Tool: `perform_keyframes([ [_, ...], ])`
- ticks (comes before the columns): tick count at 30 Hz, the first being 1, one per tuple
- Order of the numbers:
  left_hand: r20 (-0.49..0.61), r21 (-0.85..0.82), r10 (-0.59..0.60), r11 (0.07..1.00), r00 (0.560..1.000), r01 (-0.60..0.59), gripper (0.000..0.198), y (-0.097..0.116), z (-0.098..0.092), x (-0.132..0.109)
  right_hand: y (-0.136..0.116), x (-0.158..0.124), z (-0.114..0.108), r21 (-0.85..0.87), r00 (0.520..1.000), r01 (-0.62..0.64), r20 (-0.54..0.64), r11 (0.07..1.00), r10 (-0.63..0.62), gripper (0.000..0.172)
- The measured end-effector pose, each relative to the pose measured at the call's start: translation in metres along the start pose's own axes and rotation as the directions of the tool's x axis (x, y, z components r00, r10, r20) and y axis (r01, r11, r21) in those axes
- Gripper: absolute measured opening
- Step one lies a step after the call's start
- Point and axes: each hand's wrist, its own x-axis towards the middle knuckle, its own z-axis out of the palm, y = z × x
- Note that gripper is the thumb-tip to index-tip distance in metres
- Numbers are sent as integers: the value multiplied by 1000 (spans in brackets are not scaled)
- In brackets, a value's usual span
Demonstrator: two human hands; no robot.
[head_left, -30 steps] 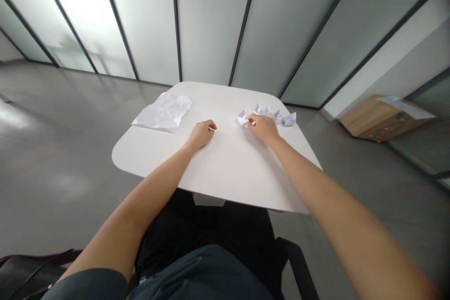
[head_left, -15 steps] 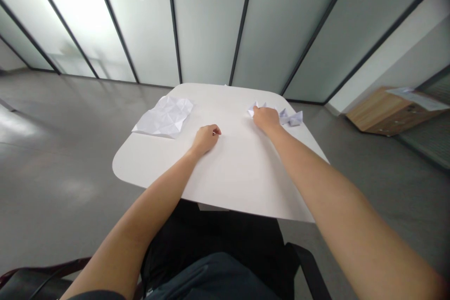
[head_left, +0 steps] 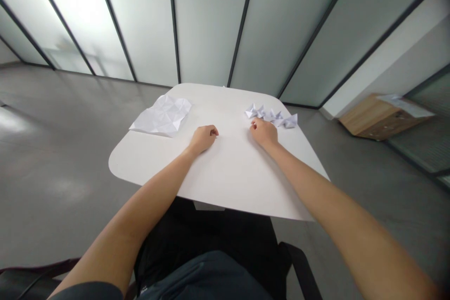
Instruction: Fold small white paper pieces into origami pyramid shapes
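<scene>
A wall of frosted glass panels [head_left: 207,23] in dark, narrow frames stands behind a smooth white table [head_left: 232,173] with rounded corners. To the right, on the grey floor [head_left: 70,159], sits a box-shaped cabinet [head_left: 372,115] with wood grain. Two bare forearms reach over the table from the near side. At its left edge lies a thin white paper sheet [head_left: 161,115], crossed by sharp creases that form triangular facets. The left hand [head_left: 204,138] is near the table's middle, fingers curled in towards the thumb; whether they pinch anything is too small to tell. The right hand [head_left: 264,132] is likewise curled, its fingertips drawn close together; I cannot tell whether paper is between them. Just beyond its knuckles, on the table's right side, runs a row of small folded paper pieces [head_left: 277,116], crisp, pointed and white.
</scene>
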Motion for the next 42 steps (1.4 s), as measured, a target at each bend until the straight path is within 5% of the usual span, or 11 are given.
perform_keyframes([
  [7,64,36,30,999,998,-32,28,-2,-5,4,30,-41,-1,18,995,3,98,1000,-5,28],
  [10,-53,192,56,980,997,-44,27,-5,-22,4,30,-47,1,26,998,-6,62,1000,4,28],
  [14,-302,346,-118,911,946,224,35,-26,-54,1,28,-48,4,61,996,-47,84,997,42,29],
  [18,-247,421,-362,795,899,436,60,-55,-73,-4,31,-45,6,79,995,-54,89,995,47,30],
  [22,-211,451,-438,750,874,484,73,-67,-76,-5,32,-44,7,86,994,-66,91,994,58,29],
  [26,-84,494,-432,764,898,414,75,-61,-74,-5,31,-44,6,98,993,-74,98,992,64,30],
  [32,-30,502,-286,825,958,262,77,-41,-60,-10,32,-43,6,107,990,-97,112,990,85,31],
  [42,96,320,27,946,995,-57,43,15,-21,-25,30,-43,6,95,991,-98,101,991,88,31],
])
